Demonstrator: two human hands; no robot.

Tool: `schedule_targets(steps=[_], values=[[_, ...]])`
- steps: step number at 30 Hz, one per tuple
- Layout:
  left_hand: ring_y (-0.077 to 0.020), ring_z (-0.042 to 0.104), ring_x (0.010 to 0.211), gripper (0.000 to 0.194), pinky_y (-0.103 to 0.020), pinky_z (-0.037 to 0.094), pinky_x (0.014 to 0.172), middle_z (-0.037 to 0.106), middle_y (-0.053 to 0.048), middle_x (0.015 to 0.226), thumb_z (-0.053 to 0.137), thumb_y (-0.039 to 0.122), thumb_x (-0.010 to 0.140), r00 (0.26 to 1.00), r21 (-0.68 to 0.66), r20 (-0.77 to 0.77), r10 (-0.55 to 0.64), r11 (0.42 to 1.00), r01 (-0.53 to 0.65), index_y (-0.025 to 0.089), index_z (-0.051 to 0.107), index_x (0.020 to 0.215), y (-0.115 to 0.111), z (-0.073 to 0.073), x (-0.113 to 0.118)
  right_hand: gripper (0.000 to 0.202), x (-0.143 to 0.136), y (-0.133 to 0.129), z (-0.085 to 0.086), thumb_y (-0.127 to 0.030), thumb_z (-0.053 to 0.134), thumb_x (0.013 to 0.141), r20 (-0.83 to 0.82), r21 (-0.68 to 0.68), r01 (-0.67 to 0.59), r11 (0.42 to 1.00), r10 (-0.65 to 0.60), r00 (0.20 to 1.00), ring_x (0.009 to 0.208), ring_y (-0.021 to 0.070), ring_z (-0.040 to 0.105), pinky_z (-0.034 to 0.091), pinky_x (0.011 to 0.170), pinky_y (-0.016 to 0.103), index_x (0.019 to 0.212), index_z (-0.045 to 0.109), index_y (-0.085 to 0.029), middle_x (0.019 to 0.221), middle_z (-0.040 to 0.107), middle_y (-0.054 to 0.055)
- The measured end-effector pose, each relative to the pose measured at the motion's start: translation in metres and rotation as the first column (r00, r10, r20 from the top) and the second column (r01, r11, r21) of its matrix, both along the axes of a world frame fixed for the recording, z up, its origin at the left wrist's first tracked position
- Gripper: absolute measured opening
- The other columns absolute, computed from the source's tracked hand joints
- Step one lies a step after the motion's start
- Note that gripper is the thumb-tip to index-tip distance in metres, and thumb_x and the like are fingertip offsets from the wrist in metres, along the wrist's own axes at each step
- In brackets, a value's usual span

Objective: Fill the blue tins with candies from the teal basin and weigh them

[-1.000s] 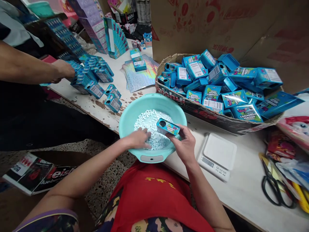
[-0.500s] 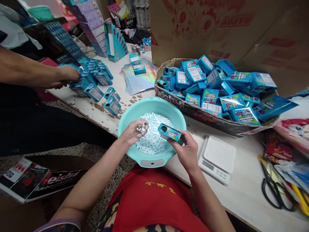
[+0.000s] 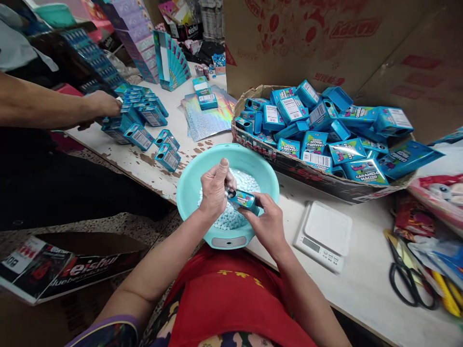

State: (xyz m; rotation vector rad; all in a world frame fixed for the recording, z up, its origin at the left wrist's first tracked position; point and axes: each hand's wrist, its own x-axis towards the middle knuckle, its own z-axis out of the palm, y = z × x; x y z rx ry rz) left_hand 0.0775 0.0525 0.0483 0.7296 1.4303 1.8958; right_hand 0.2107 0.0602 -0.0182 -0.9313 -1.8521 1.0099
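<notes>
Over a turquoise basin [image 3: 188, 178] of small white candies [image 3: 229, 218], my right hand [image 3: 269, 219] grips a small blue box [image 3: 243, 198] on its side, its round opening facing left. My left hand [image 3: 215, 190] is curled right at that opening, thumb raised, with a few white candies showing between its fingers and the hole. Its palm is turned away, so how many candies it holds is hidden.
A cut carton [image 3: 289, 168] full of blue boxes stands behind the basin. To the right are a white scale [image 3: 325, 233] and black scissors [image 3: 412, 284]. At left, another person's hand [image 3: 104, 103] touches grouped blue boxes [image 3: 139, 136]. Shiny sheets [image 3: 206, 120] lie behind.
My left hand has turned over and moved right to the box opening, from above the candies. The box in my right hand has shifted slightly left to meet it.
</notes>
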Motion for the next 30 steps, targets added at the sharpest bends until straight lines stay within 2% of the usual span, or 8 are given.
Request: schedule_targets(steps=[9, 13, 14, 16, 17, 19, 24, 30], values=[[-0.0043, 0.028, 0.038, 0.058, -0.021, 0.022, 0.036, 0.03, 0.007, 0.049, 0.064, 0.067, 0.075, 0.998, 0.022, 0.024, 0.056, 0.998, -0.056, 0.02, 0.037, 0.055, 0.001, 0.006, -0.013, 0.033, 0.004, 0.0, -0.004, -0.033, 0.078, 0.071, -0.147, -0.179, -0.042, 0.983, 0.016, 0.989, 0.086, 0.0201, 0.066, 0.053, 0.081, 0.036, 0.1, 0.066, -0.023, 0.094, 0.07, 0.003], [-0.0097, 0.042, 0.045, 0.052, -0.022, 0.035, 0.043, 0.044, 0.002, 0.052, 0.056, 0.066, 0.08, 0.96, -0.223, -0.256, -0.116, 0.973, 0.058, 0.02, 0.048, 0.057, -0.012, -0.006, -0.033, 0.034, 0.025, -0.003, 0.003, -0.031, 0.08, 0.068, -0.295, -0.28, -0.061, 0.958, -0.026, 0.955, 0.086, 0.0192, 0.066, 0.055, 0.081, 0.034, 0.099, 0.066, -0.023, 0.093, 0.071, 0.002], [-0.0134, 0.051, 0.054, 0.049, -0.025, 0.043, 0.051, 0.053, -0.002, 0.058, 0.057, 0.065, 0.079, 0.882, -0.355, -0.394, -0.258, 0.928, 0.113, 0.02, 0.055, 0.06, -0.019, -0.011, -0.039, 0.036, 0.036, -0.003, 0.005, -0.031, 0.081, 0.067, -0.334, -0.298, -0.045, 0.953, -0.06, 0.941, 0.085, 0.0192, 0.067, 0.055, 0.08, 0.034, 0.098, 0.066, -0.023, 0.093, 0.07, 0.002], [-0.0247, 0.062, 0.088, 0.04, -0.036, 0.05, 0.079, 0.069, -0.008, 0.087, 0.063, 0.061, 0.075, 0.558, -0.605, -0.61, -0.563, 0.785, 0.13, 0.021, 0.068, 0.074, -0.033, -0.024, -0.051, 0.041, 0.066, -0.001, 0.005, -0.034, 0.083, 0.065, -0.37, -0.317, 0.065, 0.946, -0.186, 0.91, 0.082, 0.0192, 0.067, 0.056, 0.076, 0.034, 0.1, 0.064, -0.022, 0.092, 0.07, 0.002], [-0.0304, 0.059, 0.108, 0.039, -0.042, 0.046, 0.092, 0.069, -0.009, 0.107, 0.063, 0.06, 0.075, 0.399, -0.664, -0.659, -0.638, 0.742, 0.091, 0.023, 0.072, 0.087, -0.04, -0.031, -0.057, 0.042, 0.083, 0.002, 0.002, -0.035, 0.083, 0.065, -0.363, -0.313, 0.164, 0.936, -0.277, 0.89, 0.082, 0.0191, 0.066, 0.056, 0.076, 0.034, 0.1, 0.064, -0.022, 0.092, 0.07, 0.002], [-0.0331, 0.05, 0.124, 0.044, -0.047, 0.038, 0.104, 0.064, -0.009, 0.126, 0.056, 0.059, 0.081, 0.219, -0.732, -0.657, -0.721, 0.68, 0.044, 0.025, 0.07, 0.107, -0.049, -0.044, -0.066, 0.044, 0.118, 0.012, -0.01, -0.036, 0.082, 0.064, -0.325, -0.285, 0.387, 0.877, -0.468, 0.822, 0.081, 0.0186, 0.066, 0.056, 0.076, 0.035, 0.1, 0.062, -0.021, 0.091, 0.069, 0.002], [-0.0323, 0.058, 0.117, 0.054, -0.043, 0.042, 0.099, 0.065, -0.009, 0.126, 0.041, 0.061, 0.088, 0.127, -0.78, -0.619, -0.775, 0.626, 0.021, 0.024, 0.063, 0.12, -0.051, -0.062, -0.069, 0.05, 0.181, 0.036, -0.062, -0.037, 0.084, 0.058, -0.203, -0.292, 0.613, 0.734, -0.674, 0.71, 0.081, 0.019, 0.065, 0.053, 0.084, 0.04, 0.097, 0.061, -0.017, 0.088, 0.067, 0.003], [-0.0363, 0.06, 0.112, 0.054, -0.047, 0.046, 0.091, 0.064, -0.014, 0.126, 0.036, 0.05, 0.091, -0.069, -0.799, -0.589, -0.805, 0.593, -0.097, 0.017, 0.06, 0.127, -0.047, -0.067, -0.064, 0.069, 0.204, 0.024, -0.086, -0.037, 0.081, 0.063, -0.183, -0.264, 0.627, 0.733, -0.676, 0.714, 0.12, 0.0242, 0.056, 0.044, 0.104, 0.045, 0.124, 0.051, -0.02, 0.13, 0.057, 0.013]])
